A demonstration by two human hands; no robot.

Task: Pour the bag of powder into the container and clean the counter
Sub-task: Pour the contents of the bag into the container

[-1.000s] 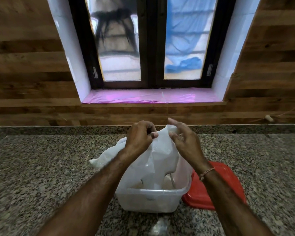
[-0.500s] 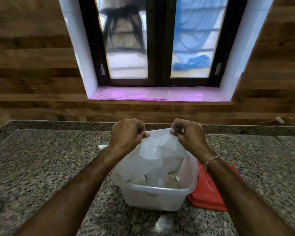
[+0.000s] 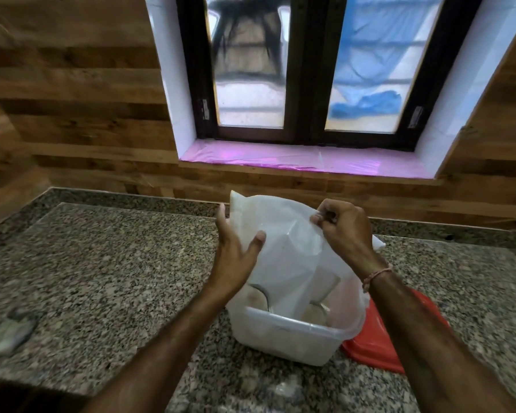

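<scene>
Head view shows the granite desk with the clear container near its front edge, a red lid just right of it. Above the container, the upended white bag drains inward, left hand spread flat against it, right hand pinching its upper edge. Best to keep the mouth inside the rim and shake gently.

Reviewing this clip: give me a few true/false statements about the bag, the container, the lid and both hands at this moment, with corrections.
1. The bag is held over the container. True.
2. The red lid is on the container. False: it lies on the counter beside it, on its right.
3. The right hand pinches the bag's top. True.
4. The left hand is clenched in a fist. False: it lies open against the bag's side.
5. The container stands on the windowsill. False: on the counter.
</scene>
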